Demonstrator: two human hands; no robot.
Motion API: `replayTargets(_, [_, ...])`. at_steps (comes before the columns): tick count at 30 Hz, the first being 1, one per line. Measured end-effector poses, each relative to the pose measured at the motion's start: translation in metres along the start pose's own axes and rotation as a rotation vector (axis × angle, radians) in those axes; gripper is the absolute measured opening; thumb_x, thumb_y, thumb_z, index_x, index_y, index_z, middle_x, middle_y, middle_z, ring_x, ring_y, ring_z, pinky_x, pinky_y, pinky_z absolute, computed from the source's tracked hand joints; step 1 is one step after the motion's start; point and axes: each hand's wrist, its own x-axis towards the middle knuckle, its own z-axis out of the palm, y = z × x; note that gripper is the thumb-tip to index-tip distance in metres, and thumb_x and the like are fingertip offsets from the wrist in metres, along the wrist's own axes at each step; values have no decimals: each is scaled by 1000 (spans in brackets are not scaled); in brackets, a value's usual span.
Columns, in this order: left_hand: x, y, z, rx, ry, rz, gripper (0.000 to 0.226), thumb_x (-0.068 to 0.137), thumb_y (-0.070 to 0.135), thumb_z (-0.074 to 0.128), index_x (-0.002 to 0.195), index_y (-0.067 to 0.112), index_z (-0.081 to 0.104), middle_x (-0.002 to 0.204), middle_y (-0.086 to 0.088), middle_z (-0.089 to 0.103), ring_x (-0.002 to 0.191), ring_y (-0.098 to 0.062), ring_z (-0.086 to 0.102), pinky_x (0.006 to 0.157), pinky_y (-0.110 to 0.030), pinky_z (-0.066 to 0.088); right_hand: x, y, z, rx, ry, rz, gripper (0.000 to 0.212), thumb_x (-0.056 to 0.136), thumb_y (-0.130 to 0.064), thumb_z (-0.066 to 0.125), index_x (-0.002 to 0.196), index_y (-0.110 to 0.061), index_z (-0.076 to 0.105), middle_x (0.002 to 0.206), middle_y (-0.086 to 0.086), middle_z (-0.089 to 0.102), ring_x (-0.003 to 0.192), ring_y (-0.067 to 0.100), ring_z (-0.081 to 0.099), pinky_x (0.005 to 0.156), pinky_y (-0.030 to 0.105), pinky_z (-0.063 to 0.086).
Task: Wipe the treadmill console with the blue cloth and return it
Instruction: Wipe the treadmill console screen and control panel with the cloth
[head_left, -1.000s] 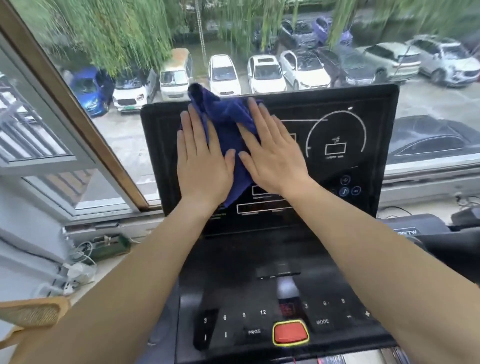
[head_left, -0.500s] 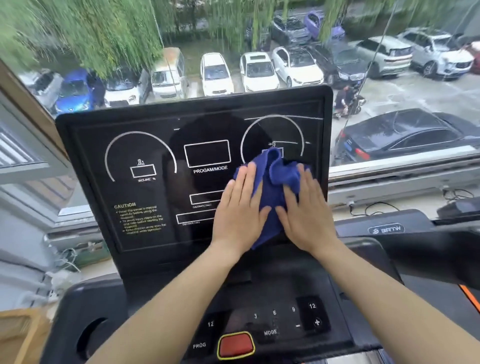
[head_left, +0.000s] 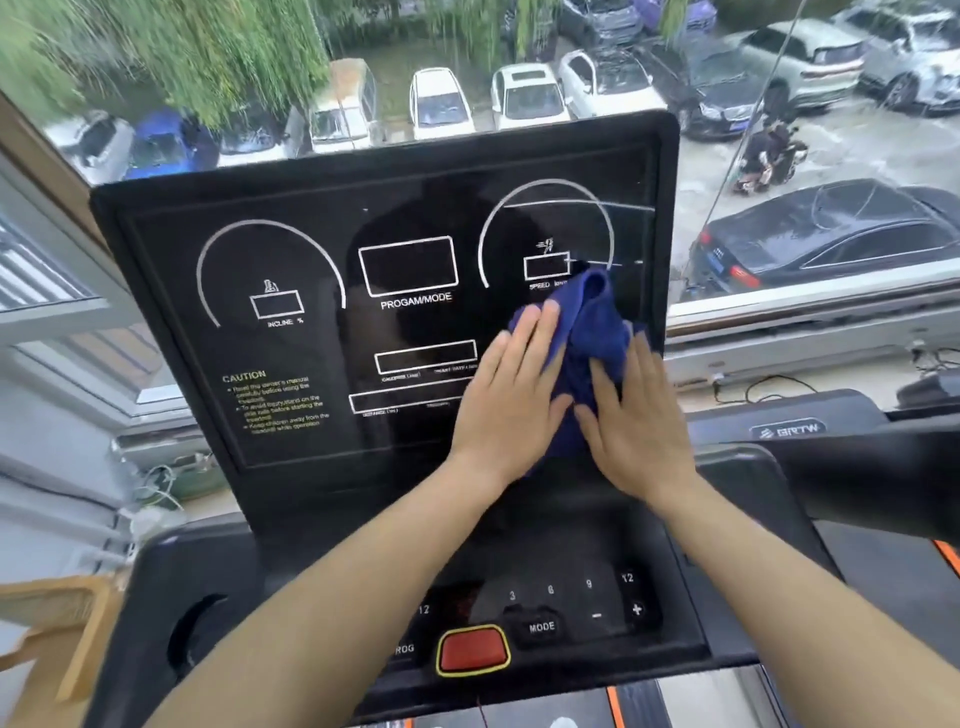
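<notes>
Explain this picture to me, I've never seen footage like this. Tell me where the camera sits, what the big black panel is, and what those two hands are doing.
The camera is worn on a person's head and looks forward and down, so the two bare arms reaching in from the bottom are the wearer's own. The black panel is a treadmill console, standing upright before a window over a car park. Its screen shows dials marked INCLINE and SPEED; below it lies a flatter button panel with a red button. The left hand and right hand lie flat, side by side, pressing a bunched blue cloth against the lower right of the screen. Neither hand grips it; the palms pin it to the glass.
</notes>
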Motion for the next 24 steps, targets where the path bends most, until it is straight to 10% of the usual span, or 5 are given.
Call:
replayTargets(6, [-64,-30,14,56,-35,-24,75,100,44,42,154,8,4,161,-8,-18,152,-22,-3,122,-39,0,-17,-52,13,-8,-45,-108,68,101,-41,37,156,-8,15,162,18,8,151,35,5,124,39,-6])
replayTargets(16, [-128,-91,1,81,-66,-219,78,98,41,44,155,2,9,160,-20,-12,150,-31,-11,123,-43,0,4,-137,12,41,-13,-350,57,99,-32,47,151,-10,38,163,10,5,151,28,20,124,40,13])
replayTargets(21, [-105,-28,16,-26,-23,25,63,92,32,53,147,6,40,158,-17,31,146,-31,28,120,-45,20,-50,-58,16,12,-16,-163,50,97,-20,56,143,-3,47,162,17,18,148,34,25,119,50,26])
replayTargets(24, [-118,-17,31,-28,135,110,31,96,12,51,123,12,66,126,-11,65,111,-30,62,106,-44,42,-79,-46,22,19,64,-131,31,94,-6,61,123,5,63,144,27,50,130,42,47,108,53,40])
